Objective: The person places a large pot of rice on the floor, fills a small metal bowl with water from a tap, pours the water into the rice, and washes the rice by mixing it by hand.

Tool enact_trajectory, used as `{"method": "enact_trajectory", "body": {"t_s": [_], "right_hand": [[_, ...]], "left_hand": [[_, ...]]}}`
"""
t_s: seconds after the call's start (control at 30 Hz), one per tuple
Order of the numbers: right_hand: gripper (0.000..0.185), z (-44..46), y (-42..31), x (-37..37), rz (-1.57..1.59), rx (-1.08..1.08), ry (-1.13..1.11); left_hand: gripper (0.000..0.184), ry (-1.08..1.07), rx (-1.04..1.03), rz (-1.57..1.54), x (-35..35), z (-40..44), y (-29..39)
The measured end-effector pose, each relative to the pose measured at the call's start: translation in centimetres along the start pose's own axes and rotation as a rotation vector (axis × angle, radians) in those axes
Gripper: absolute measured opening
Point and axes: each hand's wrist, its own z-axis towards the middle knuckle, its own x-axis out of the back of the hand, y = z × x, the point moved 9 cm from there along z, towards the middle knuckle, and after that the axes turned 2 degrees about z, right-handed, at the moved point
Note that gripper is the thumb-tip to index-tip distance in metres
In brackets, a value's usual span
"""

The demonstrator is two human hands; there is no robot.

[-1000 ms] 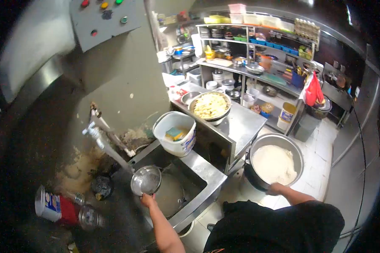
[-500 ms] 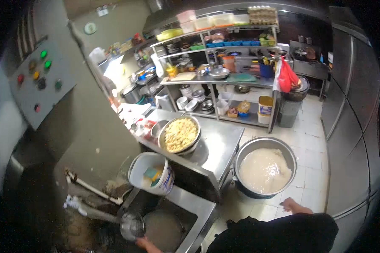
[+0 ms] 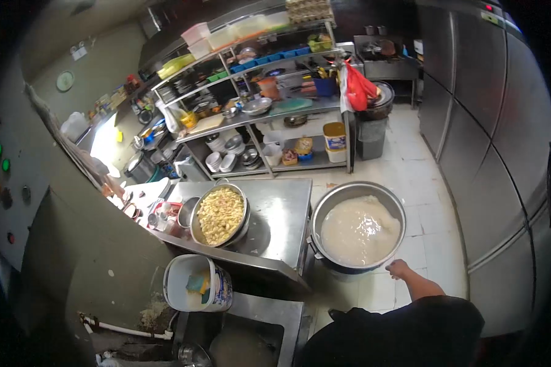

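I am standing between a steel table (image 3: 288, 202) and a stretch of tiled floor (image 3: 434, 244), with a sink (image 3: 269, 303) lying just below the table. The big pot (image 3: 355, 191) is sitting in front of me, just beyond the table's end, and pale liquid (image 3: 361, 232) is filling much of it. A white bucket (image 3: 223, 292) is standing at the sink's far edge, and a bowl (image 3: 245, 211) of chopped food is resting on the table. A smaller steel bowl (image 3: 194, 355) is showing at the bottom edge, in the sink area. My right hand (image 3: 398, 269) is hanging right by the pot's near rim; whether it is touching or gripping, I cannot tell. My left hand is lying out of view, so I cannot tell its grip either. In my judgement, working well around this pot is calling for steady footing, a level rim and gentle contact, because the loose liquid is sitting ready to slop.
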Motion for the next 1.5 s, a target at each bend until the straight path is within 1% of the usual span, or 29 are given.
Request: {"method": "enact_trajectory", "body": {"t_s": [0.03,0.13,0.23,0.33,0.37,0.47,0.5,0.6,0.7,0.8,0.9,0.93,0.97,1.03,1.07,1.1,1.17,1.23,1.3,1.37,1.4,1.5], "right_hand": [[0.037,0.1,2.3,-0.6,-0.036,-0.025,-0.021],[0.048,0.1,11.3,-4.0,-0.248,-0.22,-0.129],[0.048,-4.7,13.5,-5.9,-0.15,-0.272,-0.158],[0.047,-4.3,15.7,-8.1,-0.123,-0.299,-0.191],[0.046,-5.9,13.5,-7.7,-0.157,-0.324,-0.22],[0.041,-2.6,12.6,-8.5,-0.247,-0.09,-0.23],[0.037,-2.9,11.2,-7.8,-0.15,-0.157,-0.157],[0.037,-4.9,5.3,-6.1,-0.161,-0.106,-0.101],[0.035,-5.0,3.9,-6.0,-0.053,-0.069,-0.065],[0.033,-5.2,3.8,-6.5,-0.047,-0.069,-0.106],[0.033,-5.7,5.6,-7.0,-0.054,-0.197,-0.132],[0.034,-5.6,6.5,-7.0,-0.033,-0.216,-0.136],[0.035,-5.4,7.8,-7.1,-0.014,-0.237,-0.141],[0.036,-5.6,9.0,-7.0,0.009,-0.286,-0.151],[0.036,-5.8,9.1,-6.8,0.017,-0.295,-0.141],[0.035,-6.0,9.1,-6.6,0.019,-0.303,-0.134],[0.034,-6.1,8.8,-6.0,0.043,-0.309,-0.108],[0.032,-6.0,8.3,-6.1,0.069,-0.303,-0.096],[0.028,-5.6,7.7,-6.7,0.111,-0.279,-0.166],[0.026,-5.2,6.7,-7.3,0.098,-0.223,-0.21],[0.025,-5.0,6.0,-7.6,0.099,-0.197,-0.227],[0.024,-5.2,4.9,-7.9,0.095,-0.174,-0.266]], "left_hand": [[0.033,-0.006,-0.005,0.005,-0.3,0.2,0.1],[0.033,-0.017,-0.004,0.022,-0.7,0.6,0.0],[0.033,-0.021,-0.005,0.039,-0.6,1.2,-0.2],[0.033,-0.021,-0.003,0.051,-0.6,1.5,-0.5],[0.033,-0.024,0.0,0.061,-0.6,1.5,-0.6],[0.033,-0.026,-0.005,0.065,-0.4,2.1,-0.8],[0.033,-0.026,-0.004,0.072,-0.2,2.2,-0.8],[0.033,-0.019,-0.005,0.079,0.7,3.0,-1.2],[0.033,0.009,0.006,0.082,2.9,4.8,-2.4],[0.033,0.035,0.004,0.122,5.7,7.0,-3.7],[0.033,0.059,-0.032,0.327,7.9,8.9,-4.3],[0.033,0.058,-0.033,0.352,8.4,9.1,-4.6],[0.033,0.056,-0.005,0.288,8.7,8.6,-4.6],[0.035,0.096,0.11,-0.255,7.9,4.7,-3.4],[0.036,0.093,0.067,-0.273,8.1,4.0,-2.6],[0.037,0.068,0.085,-0.286,7.9,4.4,-3.2],[0.037,0.056,0.126,-0.321,8.1,7.3,-6.5],[0.034,0.02,0.106,-0.313,8.1,8.0,-7.6],[0.033,0.004,0.114,-0.36,8.1,7.6,-7.9],[0.039,0.027,0.231,-0.631,7.6,7.9,-9.3],[0.038,-0.023,0.212,-0.566,7.6,6.5,-7.3],[0.034,0.039,0.211,-0.563,8.4,5.7,-7.2]]}}
